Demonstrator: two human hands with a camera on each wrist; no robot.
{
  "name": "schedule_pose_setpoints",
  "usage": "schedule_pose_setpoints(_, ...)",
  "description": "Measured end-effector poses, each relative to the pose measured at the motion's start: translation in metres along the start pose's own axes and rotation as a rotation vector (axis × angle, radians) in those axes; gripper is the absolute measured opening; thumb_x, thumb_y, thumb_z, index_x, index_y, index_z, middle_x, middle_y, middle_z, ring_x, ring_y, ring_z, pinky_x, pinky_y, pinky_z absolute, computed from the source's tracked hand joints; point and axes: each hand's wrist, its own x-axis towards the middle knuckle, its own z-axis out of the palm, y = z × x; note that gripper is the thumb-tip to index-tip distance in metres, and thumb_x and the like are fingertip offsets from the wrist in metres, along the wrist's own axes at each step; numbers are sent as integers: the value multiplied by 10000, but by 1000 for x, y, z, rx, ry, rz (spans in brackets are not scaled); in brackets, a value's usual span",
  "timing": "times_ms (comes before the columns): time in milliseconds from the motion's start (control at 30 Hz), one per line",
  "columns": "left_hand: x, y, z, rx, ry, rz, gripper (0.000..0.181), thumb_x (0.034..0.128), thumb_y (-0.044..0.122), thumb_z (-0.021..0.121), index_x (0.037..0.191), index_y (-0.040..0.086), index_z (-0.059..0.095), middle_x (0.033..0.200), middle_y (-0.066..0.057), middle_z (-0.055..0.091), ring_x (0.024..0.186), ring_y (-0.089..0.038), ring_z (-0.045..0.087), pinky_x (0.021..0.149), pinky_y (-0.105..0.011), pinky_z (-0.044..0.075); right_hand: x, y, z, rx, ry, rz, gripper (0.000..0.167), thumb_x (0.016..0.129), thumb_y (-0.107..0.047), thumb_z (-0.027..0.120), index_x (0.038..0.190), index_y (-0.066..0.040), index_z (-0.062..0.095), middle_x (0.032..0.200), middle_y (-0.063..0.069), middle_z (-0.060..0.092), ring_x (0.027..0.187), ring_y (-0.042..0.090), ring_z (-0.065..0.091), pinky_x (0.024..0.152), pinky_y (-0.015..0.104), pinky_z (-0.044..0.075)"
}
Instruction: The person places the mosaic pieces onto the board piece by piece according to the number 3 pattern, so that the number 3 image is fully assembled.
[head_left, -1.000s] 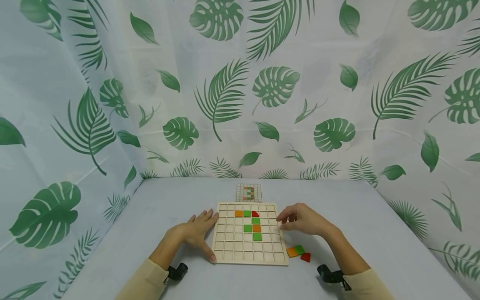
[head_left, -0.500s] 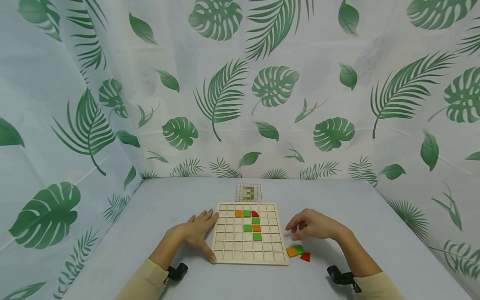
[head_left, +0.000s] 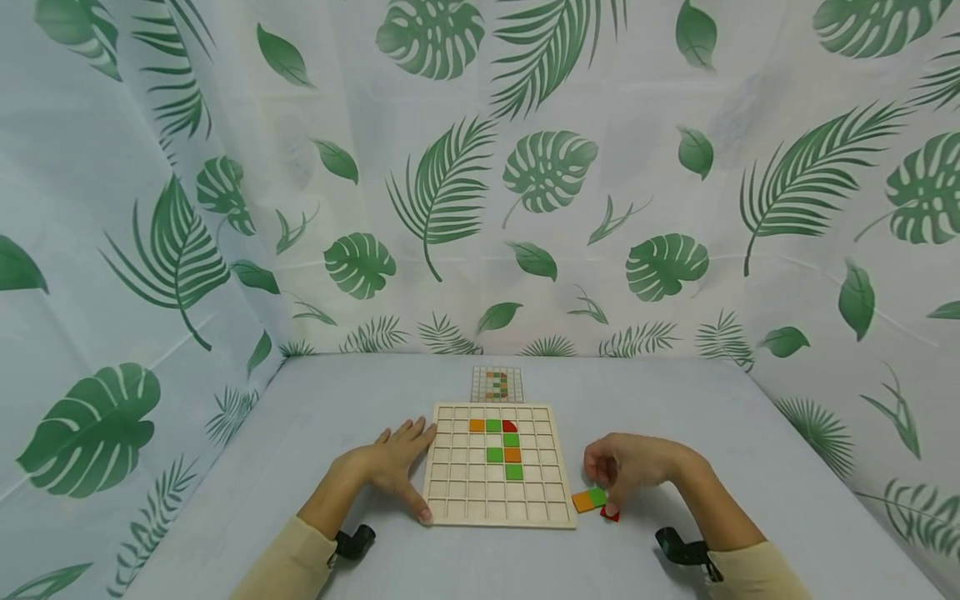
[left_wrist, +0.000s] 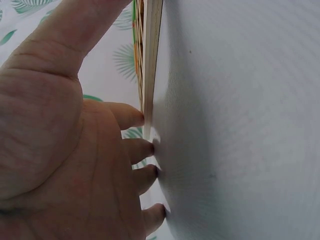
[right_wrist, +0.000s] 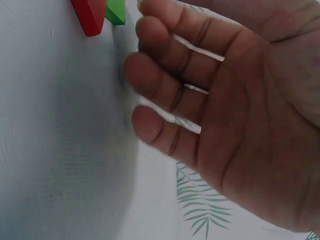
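Observation:
A square wooden grid board (head_left: 459,492) lies flat, with orange, green and red tiles set in several of its cells. At its left edge rests my left hand (head_left: 390,462), fingers spread straight, the thumb at the near left corner. Off the board's right side lie an orange tile (head_left: 582,502), a green tile (head_left: 597,497) and a red tile (head_left: 611,517). My right hand (head_left: 637,462) hovers just over these, fingers loosely bent, the thumb tip in front of part of the red tile. In the right wrist view nothing shows between the fingers; the thumb tip is out of frame.
Behind the board lies a small printed card (head_left: 478,374) with a coloured grid pattern. The pale tabletop (head_left: 360,567) meets leaf-printed cloth (head_left: 465,317) at the back and sides. Each wrist wears a black camera (head_left: 678,550).
My right hand has moved away from the board's right edge, rightward and toward me, down to the loose tiles. The left hand has stayed where it was.

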Motion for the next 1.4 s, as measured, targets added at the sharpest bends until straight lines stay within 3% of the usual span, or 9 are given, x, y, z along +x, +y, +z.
schedule_pose_setpoints(167,0,0,0,5,4,-3,1432,609,683,921,1683,131,151,1759,-141,92,1633,-353,75,1299,-607,123,1,-1,3,-78,4,67,471,649,-115,992,937,-71,623,803,26,585,775,167,544,646,271,414)
schedule_pose_setpoints(467,0,1,-1,6,-1,-3,1433,608,680,924,1682,126,153,1759,-142,93,1633,-356,78,1298,-608,124,0,0,4,-175,109,163,402,659,-106,980,866,-123,636,816,26,611,807,195,553,679,338,419)
schedule_pose_setpoints(633,0,1,-2,3,0,0,1429,613,679,922,1682,126,151,1759,-143,90,1632,-358,76,1298,-610,122,-2,4,1,-221,194,140,292,727,-92,929,843,-146,667,822,16,618,807,192,543,656,329,438)
schedule_pose_setpoints(900,1,0,-1,-6,-4,6,1431,615,679,922,1683,130,144,1759,-143,81,1632,-362,71,1299,-609,115,1,12,-2,-165,290,31,146,840,-5,822,848,-119,731,800,-13,672,750,173,587,603,269,529)
schedule_pose_setpoints(1167,1,0,-1,-4,-2,2,1433,611,689,918,1684,139,144,1760,-138,82,1633,-358,72,1299,-608,118,2,14,-1,-166,305,39,208,777,-11,878,879,-135,747,827,-21,682,784,174,595,687,274,549)
schedule_pose_setpoints(1400,1,-1,-1,-2,-1,7,1433,613,693,914,1684,135,143,1759,-143,82,1632,-361,74,1299,-609,120,3,13,0,-159,283,36,199,798,-12,862,884,-146,744,839,-20,689,808,177,598,717,282,553)
